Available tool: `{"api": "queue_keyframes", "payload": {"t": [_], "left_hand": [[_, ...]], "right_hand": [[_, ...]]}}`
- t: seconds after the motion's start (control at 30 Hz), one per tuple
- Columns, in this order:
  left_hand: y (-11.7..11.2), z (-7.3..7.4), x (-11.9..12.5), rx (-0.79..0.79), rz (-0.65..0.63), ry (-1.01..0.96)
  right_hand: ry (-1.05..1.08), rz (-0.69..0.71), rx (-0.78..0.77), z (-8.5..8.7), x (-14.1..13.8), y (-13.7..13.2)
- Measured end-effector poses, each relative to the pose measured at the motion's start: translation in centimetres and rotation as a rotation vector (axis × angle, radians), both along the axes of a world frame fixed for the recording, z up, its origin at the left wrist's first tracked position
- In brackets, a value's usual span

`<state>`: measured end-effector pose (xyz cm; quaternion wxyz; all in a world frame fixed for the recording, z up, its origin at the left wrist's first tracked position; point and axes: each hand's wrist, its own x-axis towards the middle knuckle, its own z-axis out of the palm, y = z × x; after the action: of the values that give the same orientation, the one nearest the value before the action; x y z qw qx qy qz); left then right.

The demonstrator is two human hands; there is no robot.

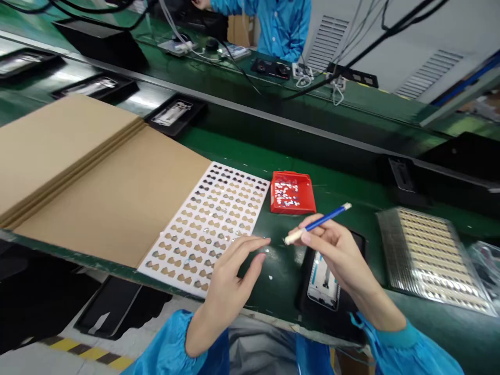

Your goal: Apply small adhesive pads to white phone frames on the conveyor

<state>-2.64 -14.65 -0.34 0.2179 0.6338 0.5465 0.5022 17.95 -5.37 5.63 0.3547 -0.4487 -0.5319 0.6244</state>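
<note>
from where i'm standing, brown cardboard [89,203] is lying open across the left end of the green bench [273,299], and behind it a black tray [187,122] is sitting with a pale phone part [172,112] inside. next to the cardboard, slightly overlapping its edge, a white sheet [199,220] is lying flat, carrying rows of small bow-shaped pieces, most of them tan and the far ones dark. the person's left hand [230,273] is hovering about the sheet's near right corner, its thumb standing apart from the forefinger and nothing visible between them; i can't tell whether the fingertips are touching anything. across the bench another person [273,23] in blue is working or waiting, i can't say which. a red bin [292,209] holding tiny shiny bits is resting just beyond the sheet. the blue-and-white pen-like tool [321,221] is slanting in the air between the two hands, its thicker white end pointing towards the left one, and the right hand [338,250] is pinching it between thumb and fingers. beneath that hand a phone body [322,284] is lying in a black holder [332,323]. farther right, clear trays [433,255] are standing stacked, holding rows of cream pieces.
</note>
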Motion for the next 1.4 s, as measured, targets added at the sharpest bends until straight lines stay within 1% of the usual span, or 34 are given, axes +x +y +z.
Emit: {"api": "queue_keyframes", "payload": {"t": [0.07,0.1,0.17,0.23,0.37,0.5,0.67,0.83,0.9,0.93,1.0,1.03,1.1,1.2,1.3,1.4], "left_hand": [[0.1,0.9,1.8,-0.006,-0.080,-0.149],[0.0,1.1,2.7,-0.012,-0.121,-0.194],[-0.2,1.0,4.3,-0.029,-0.189,-0.241],[-0.6,0.4,5.4,-0.032,-0.221,-0.253],[-1.2,-0.6,6.6,0.037,-0.244,-0.209],[-1.3,-0.8,7.5,0.154,-0.243,-0.113],[-0.6,-0.9,8.2,0.263,-0.196,0.027],[0.3,-1.4,8.3,0.302,-0.159,0.105],[0.5,-1.7,8.5,0.282,-0.174,0.116],[0.6,-2.0,8.7,0.266,-0.202,0.128],[0.8,-2.6,9.1,0.235,-0.285,0.181],[0.9,-2.9,9.2,0.227,-0.325,0.215],[1.0,-3.6,9.5,0.222,-0.368,0.271],[0.9,-4.3,9.7,0.206,-0.368,0.283],[0.8,-4.5,9.7,0.177,-0.363,0.279],[0.7,-4.4,9.8,0.175,-0.358,0.279]], "right_hand": [[0.029,-0.062,-0.085,-0.4,1.5,-3.0],[0.039,-0.095,-0.115,-0.7,2.1,-4.2],[0.061,-0.170,-0.162,-1.5,3.1,-6.4],[0.097,-0.252,-0.204,-2.3,3.7,-8.1],[0.191,-0.360,-0.262,-3.5,4.7,-10.1],[0.228,-0.407,-0.256,-3.9,5.5,-10.8],[0.196,-0.413,-0.228,-4.2,5.9,-10.2],[0.119,-0.389,-0.167,-4.5,6.5,-8.7],[0.028,-0.392,-0.066,-4.5,7.3,-7.4],[-0.045,-0.409,0.022,-4.5,7.9,-6.7],[-0.235,-0.445,0.246,-4.6,9.2,-4.9],[-0.334,-0.440,0.354,-4.6,9.8,-4.1],[-0.501,-0.362,0.505,-4.9,10.8,-2.6],[-0.658,-0.202,0.595,-5.5,11.5,-1.3],[-0.776,-0.126,0.652,-5.7,11.7,-1.0],[-0.865,-0.069,0.693,-5.5,11.8,-0.9]]}}
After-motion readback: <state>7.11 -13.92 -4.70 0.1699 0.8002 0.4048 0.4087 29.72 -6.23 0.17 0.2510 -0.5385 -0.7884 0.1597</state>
